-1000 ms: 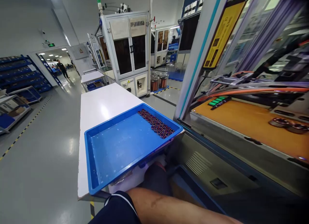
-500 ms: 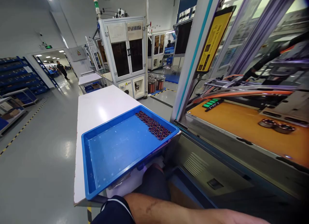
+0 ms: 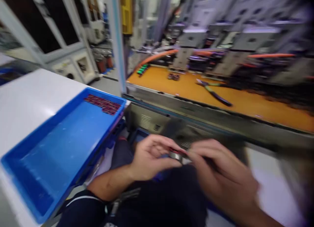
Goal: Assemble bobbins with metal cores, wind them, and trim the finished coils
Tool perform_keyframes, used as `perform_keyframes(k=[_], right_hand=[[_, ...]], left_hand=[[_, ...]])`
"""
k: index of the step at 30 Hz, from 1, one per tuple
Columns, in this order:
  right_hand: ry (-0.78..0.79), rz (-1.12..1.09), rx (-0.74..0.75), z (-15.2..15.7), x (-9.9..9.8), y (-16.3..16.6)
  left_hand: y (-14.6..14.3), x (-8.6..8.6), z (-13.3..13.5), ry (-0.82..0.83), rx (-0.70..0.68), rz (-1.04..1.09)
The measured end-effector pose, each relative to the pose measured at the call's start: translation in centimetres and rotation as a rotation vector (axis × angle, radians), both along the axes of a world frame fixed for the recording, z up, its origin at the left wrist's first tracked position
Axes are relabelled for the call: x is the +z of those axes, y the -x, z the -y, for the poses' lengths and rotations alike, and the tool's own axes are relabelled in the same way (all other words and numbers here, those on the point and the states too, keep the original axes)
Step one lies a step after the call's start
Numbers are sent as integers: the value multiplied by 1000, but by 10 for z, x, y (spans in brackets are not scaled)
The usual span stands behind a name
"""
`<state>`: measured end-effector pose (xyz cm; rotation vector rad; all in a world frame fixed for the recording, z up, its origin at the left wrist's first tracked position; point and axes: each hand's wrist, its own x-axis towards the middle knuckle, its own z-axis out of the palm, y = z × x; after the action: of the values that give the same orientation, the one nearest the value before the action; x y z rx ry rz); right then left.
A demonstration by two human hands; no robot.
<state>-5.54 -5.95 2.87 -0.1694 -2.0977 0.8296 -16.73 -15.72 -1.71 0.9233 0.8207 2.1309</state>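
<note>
My left hand (image 3: 152, 155) and my right hand (image 3: 220, 174) meet over my lap, both pinched on a small round metal part with a dark red band (image 3: 178, 154). The view is smeared by motion, so the part's shape is unclear. To my left a blue tray (image 3: 49, 161) rests on a white table (image 3: 26, 99). A patch of small dark red parts (image 3: 103, 103) lies in its far corner.
Ahead stands a machine with an orange work surface (image 3: 233, 96). On it lie a dark long tool (image 3: 214, 93), two ring-shaped parts (image 3: 173, 76) and green buttons (image 3: 142, 69). White cabinets (image 3: 73, 60) stand at the back left.
The camera has swung right and down. Both hands have come into view in front of me, holding a small part between them. The tray now lies at the left.
</note>
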Motion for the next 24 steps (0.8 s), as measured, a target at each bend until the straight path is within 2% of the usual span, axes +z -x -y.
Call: perform_keyframes(k=[3, 5, 11, 15, 18, 21, 23, 24], right_hand=[[79, -16, -71, 0, -1, -1], [239, -10, -70, 2, -1, 1], [906, 211, 180, 2, -1, -6], [1187, 261, 300, -5, -15, -5], [1222, 226, 414, -7, -26, -2], [1162, 127, 451, -7, -34, -2], [1014, 39, 385, -8, -35, -3], [878, -5, 322, -9, -34, -4]], left_hand=[[12, 2, -2, 40, 6, -68], [15, 0, -5, 63, -13, -84], [18, -8, -13, 55, -56, -97], [19, -9, -15, 50, -81, -84], [16, -7, -15, 70, -94, -80], [16, -6, -20, 115, -97, -52], [21, -10, -26, 202, -67, 13], [24, -14, -29, 267, -26, 47]])
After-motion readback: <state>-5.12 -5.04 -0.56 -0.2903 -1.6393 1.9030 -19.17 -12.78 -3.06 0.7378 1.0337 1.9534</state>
